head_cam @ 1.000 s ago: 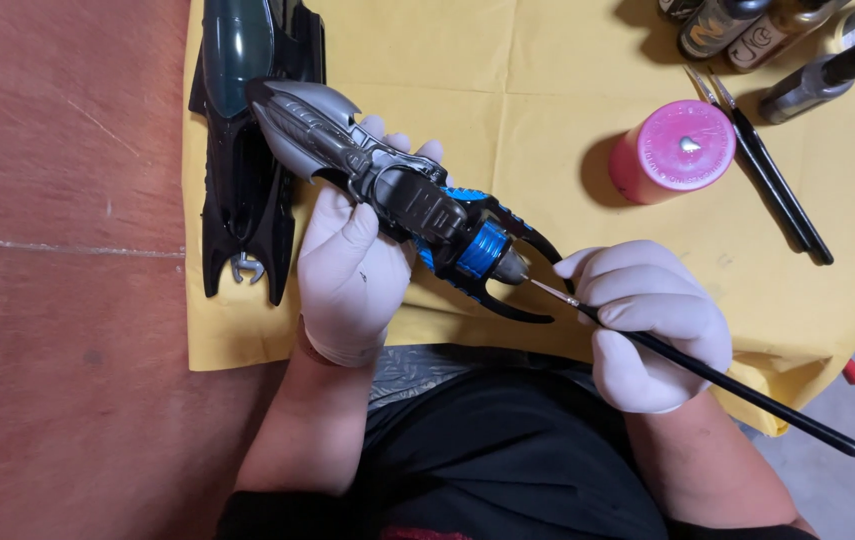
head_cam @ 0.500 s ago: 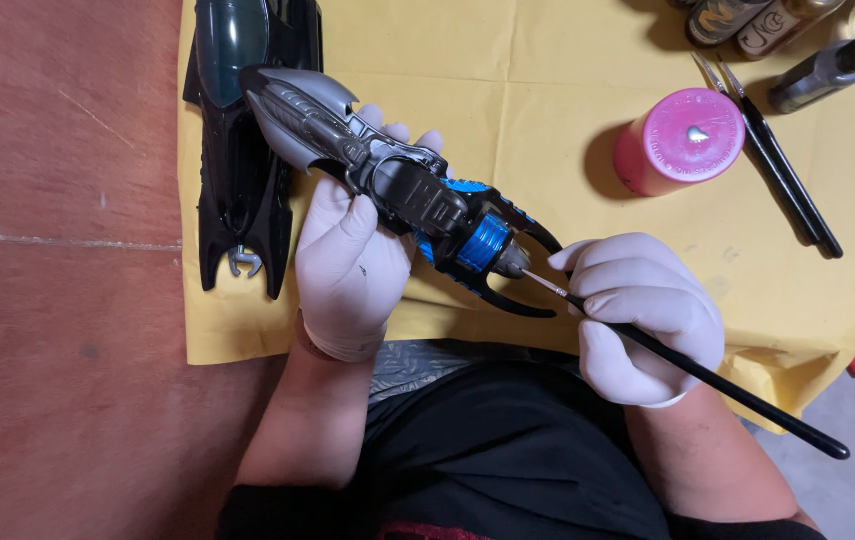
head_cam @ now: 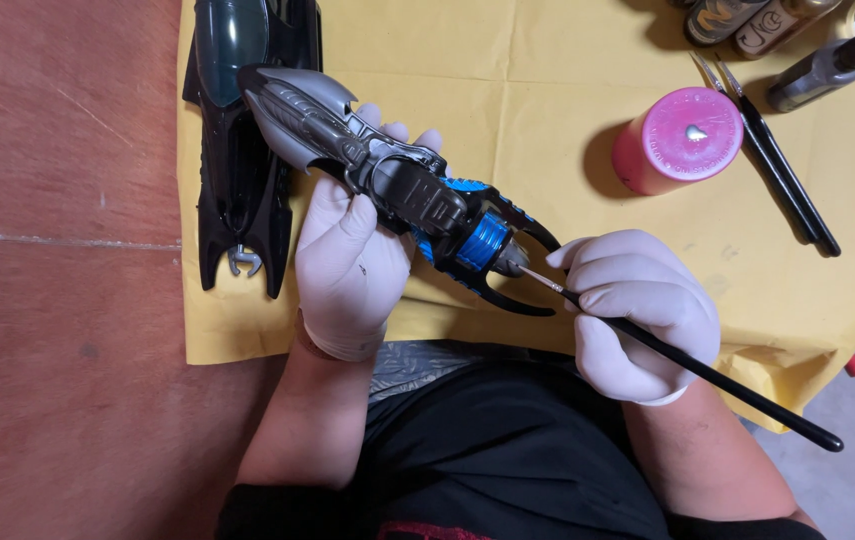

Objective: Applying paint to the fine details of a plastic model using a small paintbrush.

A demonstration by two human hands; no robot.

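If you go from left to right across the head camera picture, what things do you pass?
Black toy car → left hand → silver and blue model → right hand holding a paintbrush → pink jar → black tweezers → small bottle.

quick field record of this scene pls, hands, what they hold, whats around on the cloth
left hand: gloved left hand holds a grey, black and blue model vehicle
right hand: gloved right hand holds a thin black paintbrush, tip at the model's blue rear
surface: yellow cloth on a wooden table
nearby: black model car body, pink cylinder, tweezers, small bottles
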